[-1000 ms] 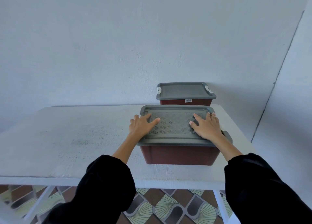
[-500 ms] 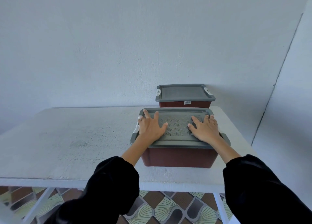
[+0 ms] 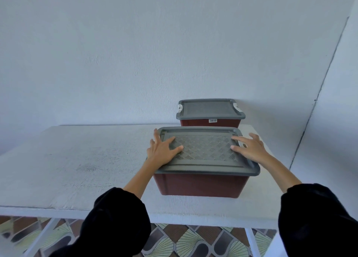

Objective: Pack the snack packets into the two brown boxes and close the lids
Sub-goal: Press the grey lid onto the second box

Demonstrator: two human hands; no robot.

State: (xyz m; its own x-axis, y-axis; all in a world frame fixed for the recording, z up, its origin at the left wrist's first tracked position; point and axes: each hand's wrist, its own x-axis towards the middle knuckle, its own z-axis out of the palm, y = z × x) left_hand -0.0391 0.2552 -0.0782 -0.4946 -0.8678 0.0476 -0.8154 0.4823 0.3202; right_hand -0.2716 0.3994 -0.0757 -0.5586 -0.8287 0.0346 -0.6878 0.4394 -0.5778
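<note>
Black sleeves [image 3: 120, 216] come in at 6 o'clock, and past them is the near edge of the white table [image 3: 77, 169]. On the table, at about 3 o'clock from its middle, stands the near box [image 3: 199, 185], brown with a grey lid [image 3: 205, 152]. It sits close to the near edge and not far from the right edge.

The left hand [image 3: 161, 152] lies flat on the lid's 9 o'clock side, fingers spread, with the outer fingers over the rim. The right hand [image 3: 249, 149] is at the 3 o'clock side, fingers spread and loose; I cannot tell if its palm presses the lid or hovers just above it. Neither hand pinches anything.

No snack packets are in view; I judge they are inside. A white latch shows beside the right hand, so this lid is perhaps not yet locked.

The risk: a hard push at one side only may tip the lid, or slide the box toward the table's near or right edge. Even pressure from both hands avoids this.

Behind, at 12 o'clock, the far box [image 3: 210, 122] stands against the wall [image 3: 135, 53], lid on, a narrow gap between the two boxes. The table's left half is free for moving.
</note>
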